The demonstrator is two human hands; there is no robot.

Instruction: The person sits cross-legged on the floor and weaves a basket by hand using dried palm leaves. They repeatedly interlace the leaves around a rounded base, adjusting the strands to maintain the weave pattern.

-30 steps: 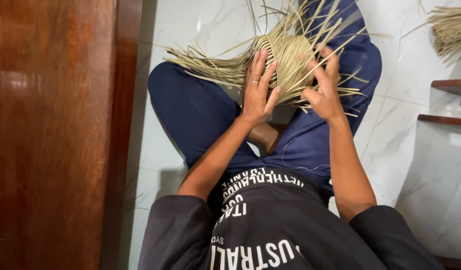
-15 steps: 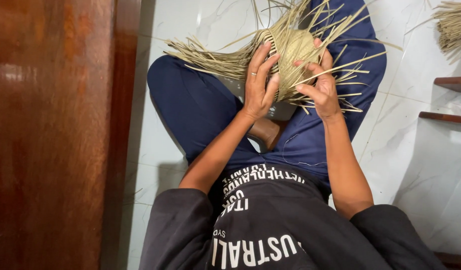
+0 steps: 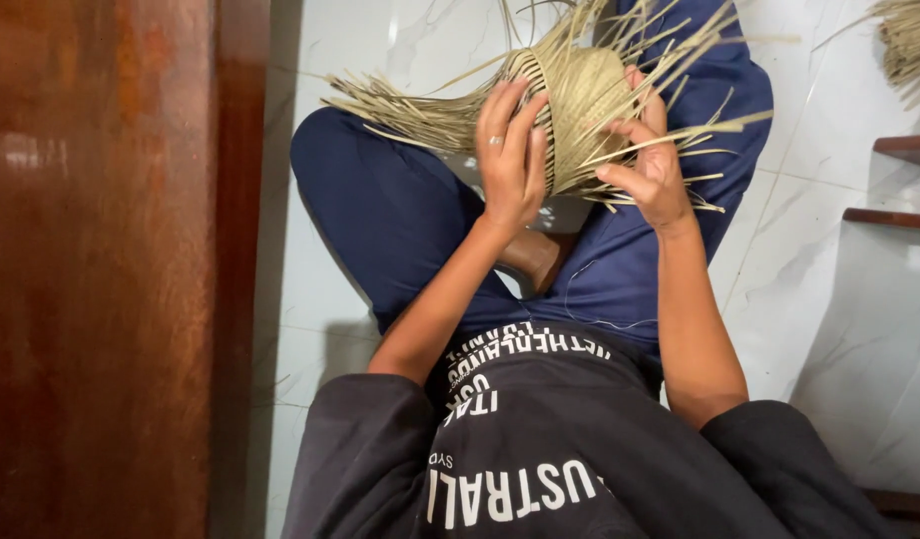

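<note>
I sit cross-legged on a white tiled floor in dark blue trousers and a dark shirt. A half-woven basket of pale straw strips (image 3: pixel 580 100) rests over my knees, with loose strip ends fanning out to the left and right. My left hand (image 3: pixel 510 150), a ring on one finger, presses flat against the woven side with the fingers spread upward. My right hand (image 3: pixel 650 170) grips the other side and pinches a single straw strip between thumb and fingers.
A tall reddish-brown wooden panel (image 3: pixel 101 269) fills the left. A bundle of loose straw (image 3: pixel 909 40) lies at the top right. Dark wooden shelf edges (image 3: pixel 904 150) jut in at the right above the white marble-like floor (image 3: pixel 839 329).
The basket has turned in my hands and sits a little higher. My left hand slid up its side, and my right hand shifted down to pinch a strip.
</note>
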